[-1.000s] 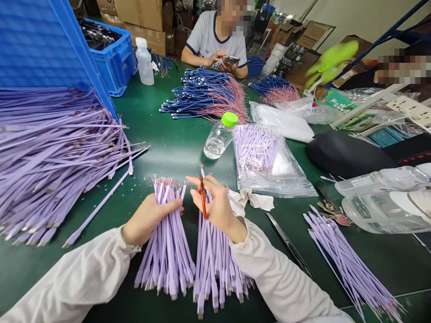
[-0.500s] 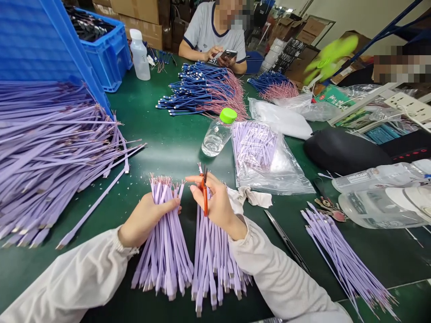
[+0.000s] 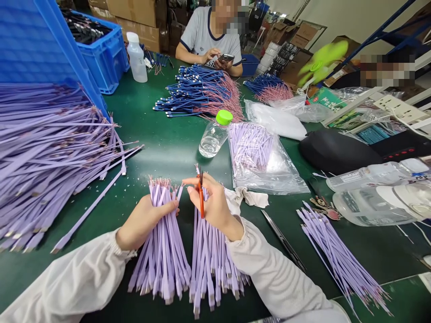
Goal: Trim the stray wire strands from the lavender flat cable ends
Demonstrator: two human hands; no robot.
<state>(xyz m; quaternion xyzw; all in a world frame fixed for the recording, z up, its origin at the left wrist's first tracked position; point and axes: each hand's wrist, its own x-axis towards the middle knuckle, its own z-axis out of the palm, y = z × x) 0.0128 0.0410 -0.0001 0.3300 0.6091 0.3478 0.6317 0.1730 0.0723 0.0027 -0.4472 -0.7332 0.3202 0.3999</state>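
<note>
My left hand is wrapped round the upper part of a bundle of flat purple cables that lies on the green table. My right hand pinches small orange snips and rests on a second purple cable bundle just to the right of the first. The snips' tip points away from me, at the bare wire ends of that bundle. Both of my sleeves are white.
A big heap of purple cables fills the left. A green-capped bottle and a bagged cable pack lie ahead. More purple cables and tweezers lie right. A seated person holds a phone beyond blue cables.
Both hands stay on their bundles with almost no movement. The view has shifted slightly.
</note>
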